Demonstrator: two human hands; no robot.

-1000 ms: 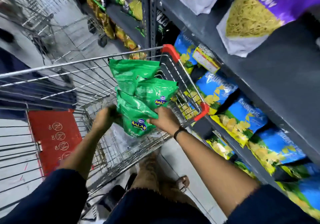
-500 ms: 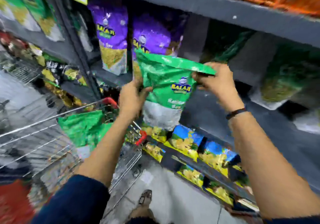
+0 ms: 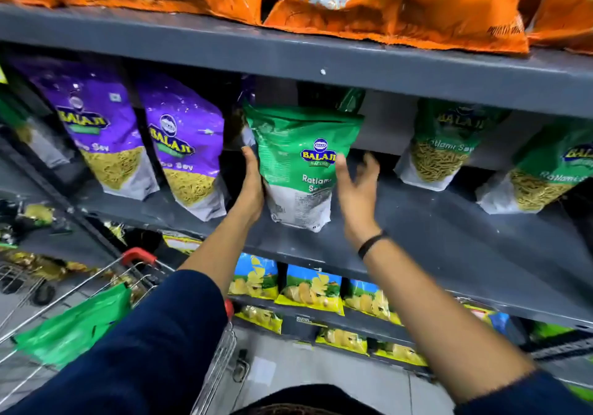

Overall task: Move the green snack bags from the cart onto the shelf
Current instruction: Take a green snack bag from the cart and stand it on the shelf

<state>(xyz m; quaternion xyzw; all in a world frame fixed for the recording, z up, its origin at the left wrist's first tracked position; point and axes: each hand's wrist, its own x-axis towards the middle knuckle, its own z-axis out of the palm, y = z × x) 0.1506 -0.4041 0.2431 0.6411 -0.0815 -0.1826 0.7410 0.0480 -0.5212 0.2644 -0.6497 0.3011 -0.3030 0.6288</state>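
Standing the green bag (image 3: 296, 170) upright on the shelf (image 3: 417, 222), I am watching from the head view: half a second ago it was hanging in the air between both hands. My left hand (image 3: 253, 186) is steadying its side; my right hand (image 3: 356, 183) is spreading wide, just beside it. More green bags (image 3: 73, 328) are waiting in the cart (image 3: 138, 257).

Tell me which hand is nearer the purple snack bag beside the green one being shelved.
Left. The left hand sits just right of that purple bag; the right hand is beyond the green bag.
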